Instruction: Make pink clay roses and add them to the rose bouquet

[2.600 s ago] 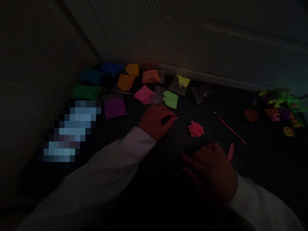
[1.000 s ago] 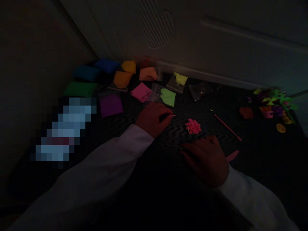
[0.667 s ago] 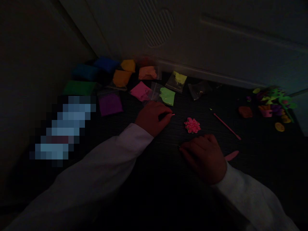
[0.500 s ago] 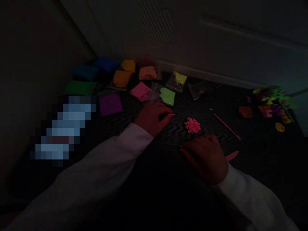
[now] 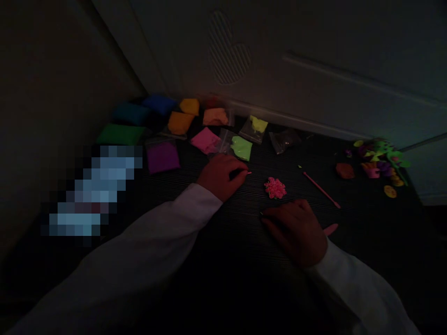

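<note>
**My left grip is clamped on a small pink piece**

In the head view, the piece pokes past my fingertips. My right grip is pinched together on a pale-tipped sliver, too dim to identify. Between them, nearer the right, the ruffled pink flower cluster lies on the dark surface. I judge all three light; the piece seems soft, best held lightly by its end. The cluster looks fragile: low at its sides, no squeezing petals.

left hand: pinching small pink piece | pink flower cluster: between hands
</note>
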Demonstrator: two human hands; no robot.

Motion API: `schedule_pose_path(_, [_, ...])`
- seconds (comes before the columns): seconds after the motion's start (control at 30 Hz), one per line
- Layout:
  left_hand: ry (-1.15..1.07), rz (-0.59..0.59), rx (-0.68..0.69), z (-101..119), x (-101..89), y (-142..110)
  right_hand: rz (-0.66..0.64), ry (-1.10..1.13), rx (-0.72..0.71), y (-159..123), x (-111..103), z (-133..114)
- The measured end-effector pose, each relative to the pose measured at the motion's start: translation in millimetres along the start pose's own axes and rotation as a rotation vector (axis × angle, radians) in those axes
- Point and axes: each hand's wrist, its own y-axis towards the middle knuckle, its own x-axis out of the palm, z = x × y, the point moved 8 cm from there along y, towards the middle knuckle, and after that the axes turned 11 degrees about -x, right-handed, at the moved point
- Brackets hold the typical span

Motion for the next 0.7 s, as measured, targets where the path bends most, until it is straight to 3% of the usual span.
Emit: schedule_pose_path(0.7, [0.028,-0.015,0.006,-0.1,3.6,-0.3,0.102,0.061,0.038,7.1,4.8,3.9])
